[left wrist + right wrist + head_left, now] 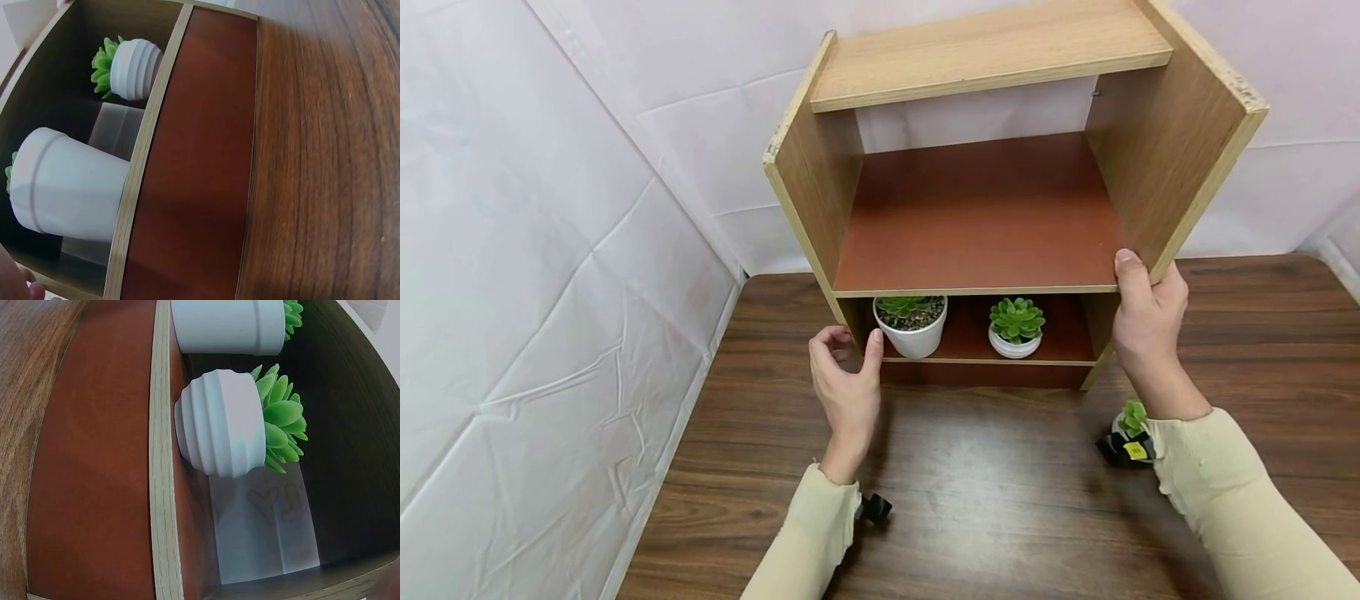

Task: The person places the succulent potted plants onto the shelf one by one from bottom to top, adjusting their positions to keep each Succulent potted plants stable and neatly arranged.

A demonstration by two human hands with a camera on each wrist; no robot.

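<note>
A wooden shelf unit with reddish-brown boards stands on the table. My right hand grips its right side panel, thumb on the inner face and fingers round the outside. Low on the left side panel, my left hand holds the edge between the thumb and curled fingers. On the lower shelf sit two potted succulents. The larger white pot is at the left, close to my left thumb; its smooth, tapered side fills much of the left wrist view. Right of it is a small ribbed white pot with green leaves.
Another small succulent stands on the dark wood table, partly hidden by the right wrist's camera. White sheeting hangs at the left and behind the shelf unit.
</note>
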